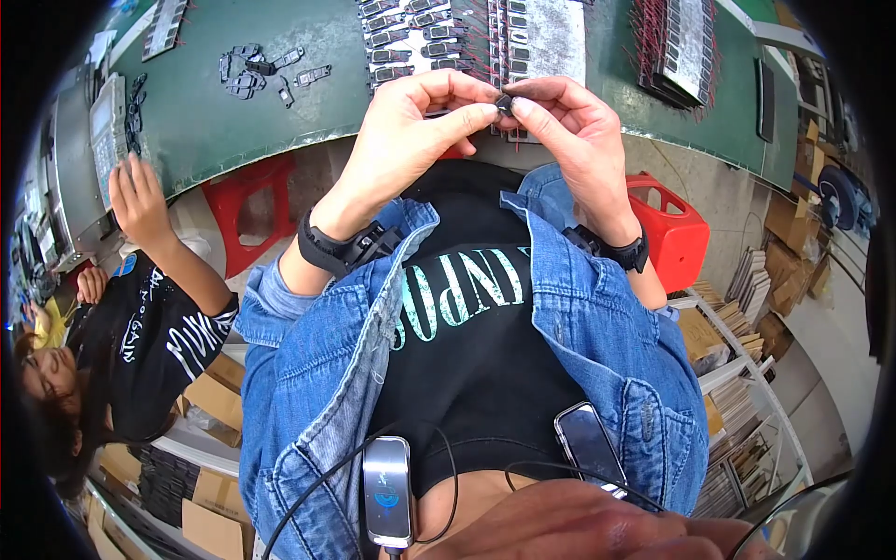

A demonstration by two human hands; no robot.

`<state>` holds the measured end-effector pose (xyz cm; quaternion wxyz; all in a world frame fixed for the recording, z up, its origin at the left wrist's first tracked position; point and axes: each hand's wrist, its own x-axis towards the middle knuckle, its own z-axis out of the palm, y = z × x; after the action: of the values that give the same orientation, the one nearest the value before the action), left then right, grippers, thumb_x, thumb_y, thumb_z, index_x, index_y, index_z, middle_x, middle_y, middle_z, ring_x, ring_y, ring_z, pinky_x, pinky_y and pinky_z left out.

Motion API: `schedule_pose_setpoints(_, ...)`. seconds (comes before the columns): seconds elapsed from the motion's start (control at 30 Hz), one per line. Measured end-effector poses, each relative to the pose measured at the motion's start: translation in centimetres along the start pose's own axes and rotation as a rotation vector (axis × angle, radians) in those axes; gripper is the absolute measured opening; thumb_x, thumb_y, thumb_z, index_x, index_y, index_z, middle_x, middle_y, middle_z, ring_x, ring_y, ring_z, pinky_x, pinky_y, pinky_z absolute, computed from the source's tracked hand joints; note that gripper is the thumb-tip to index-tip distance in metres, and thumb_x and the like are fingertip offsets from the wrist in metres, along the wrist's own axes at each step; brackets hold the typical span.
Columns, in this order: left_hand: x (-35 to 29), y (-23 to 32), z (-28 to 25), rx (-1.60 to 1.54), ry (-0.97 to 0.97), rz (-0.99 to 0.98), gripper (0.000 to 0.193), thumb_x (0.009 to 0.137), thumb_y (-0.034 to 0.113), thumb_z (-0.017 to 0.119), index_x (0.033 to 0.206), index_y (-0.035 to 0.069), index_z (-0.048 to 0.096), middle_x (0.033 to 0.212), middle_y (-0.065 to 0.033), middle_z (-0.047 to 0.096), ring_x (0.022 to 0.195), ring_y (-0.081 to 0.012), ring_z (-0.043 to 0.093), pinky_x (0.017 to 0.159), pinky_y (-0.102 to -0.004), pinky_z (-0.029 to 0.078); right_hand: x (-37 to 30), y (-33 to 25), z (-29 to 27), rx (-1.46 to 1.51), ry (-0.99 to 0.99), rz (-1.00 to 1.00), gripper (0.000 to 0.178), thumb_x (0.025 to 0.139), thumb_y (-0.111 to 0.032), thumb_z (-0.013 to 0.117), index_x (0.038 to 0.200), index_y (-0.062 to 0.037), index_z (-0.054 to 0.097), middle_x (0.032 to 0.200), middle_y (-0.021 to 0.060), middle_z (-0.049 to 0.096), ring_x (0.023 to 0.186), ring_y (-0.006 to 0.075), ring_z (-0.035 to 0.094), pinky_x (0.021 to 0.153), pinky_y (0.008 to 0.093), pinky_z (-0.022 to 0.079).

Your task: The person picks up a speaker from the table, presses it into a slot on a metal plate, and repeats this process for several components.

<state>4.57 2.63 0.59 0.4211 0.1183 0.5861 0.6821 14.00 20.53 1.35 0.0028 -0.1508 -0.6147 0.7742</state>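
Observation:
Above the table's near edge, my left hand (411, 121) and my right hand (577, 131) meet fingertip to fingertip. Thumbs and forefingers of both are closed on a small black part (505, 105), mostly covered by the fingers, so its exact kind does not show. Just beyond my hands are rows of small black rectangular pieces with thin red wires (411, 39). Beside them, a whitish board (553, 42) carries a column of similar pieces along its left side.
Loose black pieces (250, 75) lie on the green table (322, 112), left of the rows. A stack of boards with red wires (686, 47) and a black bar (765, 101) are at right. Red stools (679, 238) stand under the table. A co-worker's hand (140, 201) is raised at left.

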Motion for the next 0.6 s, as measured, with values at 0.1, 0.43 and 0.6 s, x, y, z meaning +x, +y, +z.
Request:
schedule_pose_setpoints(0.1,0.04,0.11,0.04,0.004,-0.001,-0.017,0.020,0.092,0.009,0.068,0.109,-0.001,0.067,0.099,-0.0071,0.069,0.085,-0.0112,0.066,0.068,-0.0230,0.055,0.06,0.03,-0.01,0.008,0.001,0.002,0.020,0.094,-0.006,0.063,0.112,0.0032,0.064,0.100,0.0088,0.069,0.090,0.0133,0.068,0.084,0.0257,0.054)
schedule_pose_setpoints(0.43,0.00,-0.53,0.14,0.023,0.023,0.024,0.020,0.093,0.013,0.067,0.108,0.000,0.067,0.092,-0.0049,0.069,0.076,-0.0070,0.063,0.064,-0.0200,0.054,0.00,0.23,0.01,-0.007,-0.001,0.002,0.020,0.094,-0.005,0.063,0.112,0.0038,0.064,0.101,0.0089,0.069,0.090,0.0133,0.068,0.084,0.0257,0.054)
schedule_pose_setpoints(0.6,-0.14,-0.37,-0.06,0.013,0.001,-0.005,0.018,0.092,0.008,0.068,0.107,-0.001,0.066,0.096,-0.0058,0.069,0.082,-0.0101,0.066,0.068,-0.0228,0.055,-0.11,0.09,0.22,-0.020,-0.017,0.015,0.020,0.094,-0.004,0.063,0.112,0.0041,0.064,0.100,0.0089,0.069,0.090,0.0131,0.068,0.084,0.0251,0.054)
